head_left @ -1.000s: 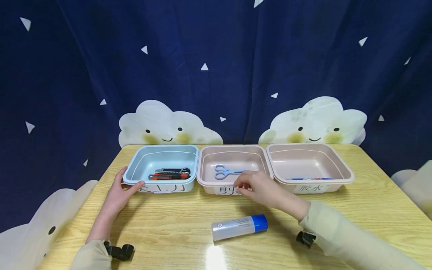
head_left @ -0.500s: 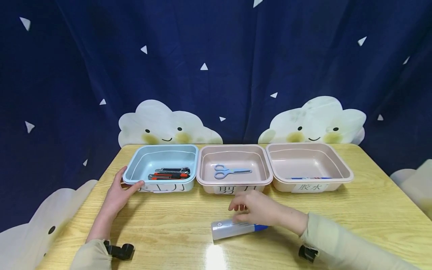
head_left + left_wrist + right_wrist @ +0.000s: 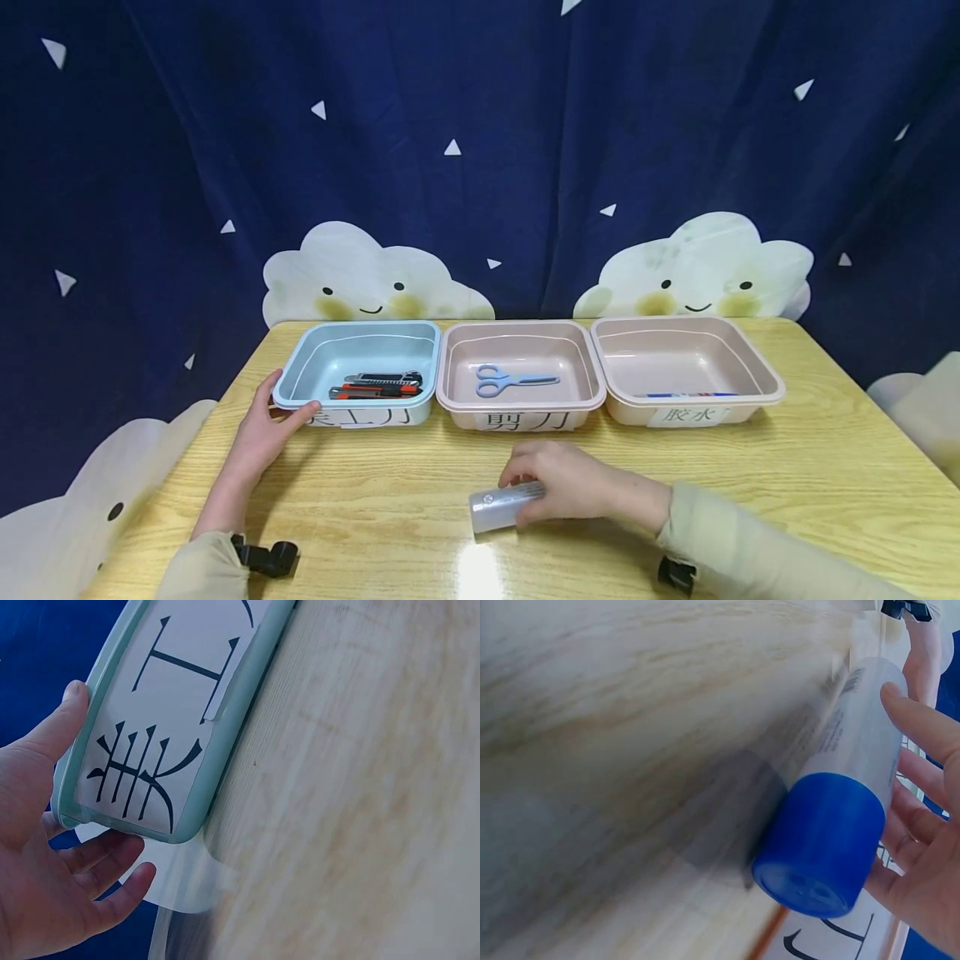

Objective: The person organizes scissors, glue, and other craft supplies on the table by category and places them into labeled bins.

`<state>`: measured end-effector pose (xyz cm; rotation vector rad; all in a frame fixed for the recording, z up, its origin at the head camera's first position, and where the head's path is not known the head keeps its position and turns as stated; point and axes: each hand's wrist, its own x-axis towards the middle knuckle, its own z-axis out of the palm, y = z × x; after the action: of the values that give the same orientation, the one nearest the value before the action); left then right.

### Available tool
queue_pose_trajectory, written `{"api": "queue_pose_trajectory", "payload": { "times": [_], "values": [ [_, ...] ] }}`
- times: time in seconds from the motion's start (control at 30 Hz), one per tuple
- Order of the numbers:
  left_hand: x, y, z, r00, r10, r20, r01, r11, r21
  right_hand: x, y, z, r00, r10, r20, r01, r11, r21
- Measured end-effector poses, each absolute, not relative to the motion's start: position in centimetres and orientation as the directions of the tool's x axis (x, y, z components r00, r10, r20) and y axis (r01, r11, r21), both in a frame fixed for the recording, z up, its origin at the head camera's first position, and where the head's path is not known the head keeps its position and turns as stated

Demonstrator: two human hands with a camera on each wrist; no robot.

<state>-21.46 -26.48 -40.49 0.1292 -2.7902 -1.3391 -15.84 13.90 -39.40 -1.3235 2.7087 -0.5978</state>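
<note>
A clear glue bottle with a blue cap lies on its side on the table. My right hand grips it from above, thumb on one side and fingers on the other; in the head view the hand hides the cap. My left hand holds the front left corner of a light blue bin, its thumb along the rim. Several utility knives lie in that bin. Light blue scissors lie in the pink middle bin.
The right pink bin holds a few thin blue, white and red things, mostly hidden by its front wall. All the bins stand in a row at the back of the wooden table, with paper labels in front. A dark blue curtain hangs behind.
My right hand has come from in front of the middle bin down towards me and closed round the glue bottle. The bottle and my left hand have stayed in place.
</note>
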Motion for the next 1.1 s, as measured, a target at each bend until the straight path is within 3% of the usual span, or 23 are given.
{"api": "queue_pose_trajectory", "payload": {
  "times": [0.73,1.1],
  "values": [
    [-21.3,-26.3,-40.3,-0.996,-0.085,0.015,-0.041,0.620,0.783,-15.3,13.9,-40.4,-0.627,-0.779,-0.023,-0.691,0.569,-0.445],
    [-21.3,-26.4,-40.3,-0.996,-0.089,0.003,-0.053,0.619,0.784,-14.6,13.9,-39.4,-0.552,-0.829,0.087,-0.792,0.489,-0.364]
  ]
}}
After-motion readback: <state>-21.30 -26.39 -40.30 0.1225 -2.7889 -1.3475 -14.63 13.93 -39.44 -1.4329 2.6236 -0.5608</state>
